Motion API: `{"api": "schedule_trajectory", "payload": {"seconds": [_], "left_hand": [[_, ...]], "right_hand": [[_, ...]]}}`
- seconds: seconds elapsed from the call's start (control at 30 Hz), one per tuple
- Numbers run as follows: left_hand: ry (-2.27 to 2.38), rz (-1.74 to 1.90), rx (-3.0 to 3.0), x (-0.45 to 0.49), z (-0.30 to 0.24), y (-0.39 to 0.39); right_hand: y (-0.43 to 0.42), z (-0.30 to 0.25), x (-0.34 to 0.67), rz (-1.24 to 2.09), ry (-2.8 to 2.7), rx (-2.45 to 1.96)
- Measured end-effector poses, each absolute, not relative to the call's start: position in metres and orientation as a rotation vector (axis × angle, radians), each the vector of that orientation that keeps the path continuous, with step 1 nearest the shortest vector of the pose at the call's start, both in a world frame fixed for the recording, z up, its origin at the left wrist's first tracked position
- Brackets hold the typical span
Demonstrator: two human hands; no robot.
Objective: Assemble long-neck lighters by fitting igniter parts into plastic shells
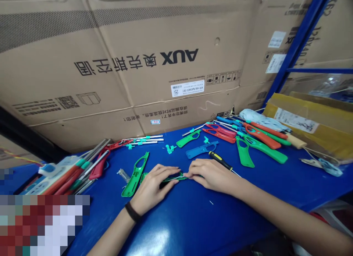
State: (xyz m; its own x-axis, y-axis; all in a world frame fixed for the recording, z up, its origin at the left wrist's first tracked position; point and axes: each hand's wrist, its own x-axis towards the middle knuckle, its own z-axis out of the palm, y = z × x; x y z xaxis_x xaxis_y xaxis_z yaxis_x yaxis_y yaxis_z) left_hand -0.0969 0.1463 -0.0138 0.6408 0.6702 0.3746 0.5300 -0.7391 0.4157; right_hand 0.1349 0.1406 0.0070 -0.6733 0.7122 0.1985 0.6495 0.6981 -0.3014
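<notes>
Head view: brown carton point(124, 35) is standing behind the blue table point(179, 230), its inverted print reading "AUX", its white label point(188, 88) showing "KFR" and "25". Taped carton point(328, 132) is sitting far right, contents hidden. Green casing point(181, 178) is lying between both hands: left hand point(153, 184) is gripping it, thumb opposing fingers; right hand point(212, 175) is pinching at its end, exact part too small to tell.

just below centre, the left hand point(153, 184) holds a green casing piece point(181, 178) and the right hand point(211, 174) touches its right end. a green shell point(135, 178) lies to their left, a black-and-yellow screwdriver point(221, 160) just above the right hand. a large cardboard box point(132, 31) spans the upper frame.
</notes>
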Motion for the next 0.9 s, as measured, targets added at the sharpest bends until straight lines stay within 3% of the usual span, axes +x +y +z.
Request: {"api": "schedule_trajectory", "payload": {"seconds": [0.9], "left_hand": [[0.984, 0.756, 2.452, -0.112, 0.01, 0.15]], "right_hand": [[0.135, -0.002, 0.138, 0.241, -2.632, -1.023]]}}
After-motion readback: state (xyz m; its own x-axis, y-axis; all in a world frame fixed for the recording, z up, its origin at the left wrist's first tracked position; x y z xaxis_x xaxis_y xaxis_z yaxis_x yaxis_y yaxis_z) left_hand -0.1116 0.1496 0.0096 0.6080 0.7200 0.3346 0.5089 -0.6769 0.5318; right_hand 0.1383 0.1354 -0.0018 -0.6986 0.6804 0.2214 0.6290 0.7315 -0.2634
